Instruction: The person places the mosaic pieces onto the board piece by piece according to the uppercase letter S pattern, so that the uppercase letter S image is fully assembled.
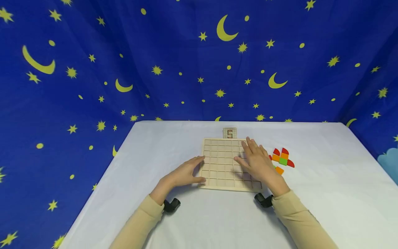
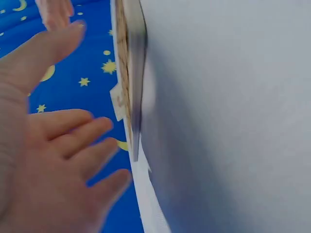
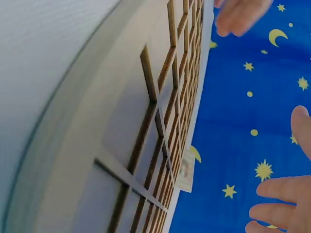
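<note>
A pale wooden grid board (image 1: 222, 166) lies flat on the white table. My left hand (image 1: 183, 174) is beside its left edge with thumb and fingers spread, holding nothing; whether the fingertips touch the rim cannot be told. Over the board's right part hovers my right hand (image 1: 256, 162), its fingers extended and its palm holding nothing. In the left wrist view the left hand (image 2: 68, 165) shows loosely spread fingers. The right wrist view has the right hand (image 3: 282, 199) above the board's grid (image 3: 155, 116).
A small card (image 1: 229, 133) with a red curved figure on a grid sits at the board's far edge. Several red, orange and green pieces (image 1: 283, 161) lie right of the board, partly hidden by my right hand. A blue star-patterned cloth (image 1: 186, 62) hangs behind the table (image 1: 335, 186).
</note>
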Action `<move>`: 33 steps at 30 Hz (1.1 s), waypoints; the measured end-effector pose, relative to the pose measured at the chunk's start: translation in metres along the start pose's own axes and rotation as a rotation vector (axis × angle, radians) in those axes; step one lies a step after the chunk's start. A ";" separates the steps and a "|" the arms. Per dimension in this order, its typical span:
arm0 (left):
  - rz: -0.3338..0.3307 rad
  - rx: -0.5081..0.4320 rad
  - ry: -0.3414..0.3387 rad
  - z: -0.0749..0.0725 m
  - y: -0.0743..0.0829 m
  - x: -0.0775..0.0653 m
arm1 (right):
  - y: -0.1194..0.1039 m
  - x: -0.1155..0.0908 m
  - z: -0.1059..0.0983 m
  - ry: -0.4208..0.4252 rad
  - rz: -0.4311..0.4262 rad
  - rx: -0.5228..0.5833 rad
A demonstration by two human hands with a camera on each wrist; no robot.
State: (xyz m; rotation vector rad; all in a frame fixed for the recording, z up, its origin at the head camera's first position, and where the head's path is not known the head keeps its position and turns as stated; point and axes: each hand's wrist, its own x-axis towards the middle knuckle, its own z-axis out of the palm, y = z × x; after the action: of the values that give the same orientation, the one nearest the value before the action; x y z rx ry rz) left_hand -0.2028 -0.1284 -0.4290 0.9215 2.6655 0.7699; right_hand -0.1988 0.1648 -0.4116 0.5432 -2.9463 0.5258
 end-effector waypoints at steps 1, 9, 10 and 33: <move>0.002 -0.015 -0.019 0.003 -0.002 -0.001 | 0.001 -0.001 -0.001 0.002 0.001 0.012; 0.032 -0.064 -0.080 0.018 -0.014 -0.004 | 0.028 -0.007 -0.039 0.101 0.022 0.195; 0.035 -0.070 -0.072 0.019 -0.016 -0.005 | 0.035 -0.008 -0.047 0.128 0.025 0.220; 0.047 -0.144 -0.078 0.013 -0.026 -0.011 | 0.164 -0.021 -0.018 0.217 0.291 0.598</move>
State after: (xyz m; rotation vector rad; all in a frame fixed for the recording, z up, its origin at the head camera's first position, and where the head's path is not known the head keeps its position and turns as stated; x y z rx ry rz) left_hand -0.2032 -0.1474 -0.4537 0.9595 2.4930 0.9041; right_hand -0.2378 0.3212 -0.4502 0.0778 -2.6379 1.4171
